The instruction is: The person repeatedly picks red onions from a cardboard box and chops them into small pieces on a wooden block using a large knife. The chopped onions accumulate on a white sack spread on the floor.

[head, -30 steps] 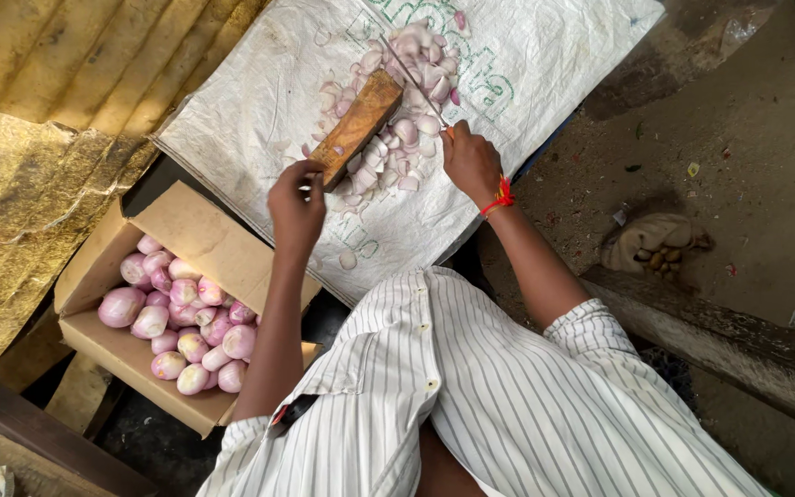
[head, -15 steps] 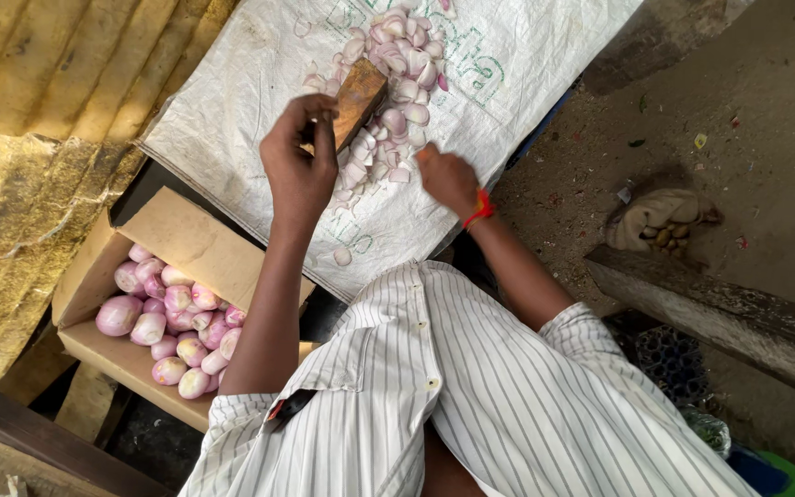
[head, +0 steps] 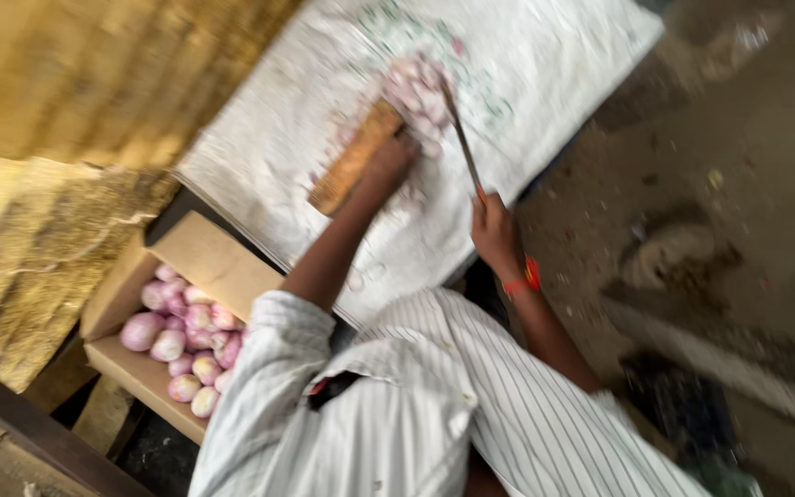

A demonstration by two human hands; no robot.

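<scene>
A blurred view looks down on a person in a striped shirt. The left hand [head: 393, 156] rests on a wooden board [head: 353, 158] beside a pile of peeled onions [head: 416, 92] on a white sack [head: 545, 83]; its grip cannot be made out. The right hand [head: 497, 235] is closed around a knife [head: 461, 138]. A cardboard box [head: 204, 262] of onions sits at the left.

Whole frame motion-blurred; onion pile [head: 419, 92] indistinct; box [head: 131, 368] partly behind sleeve [head: 264, 387].
</scene>
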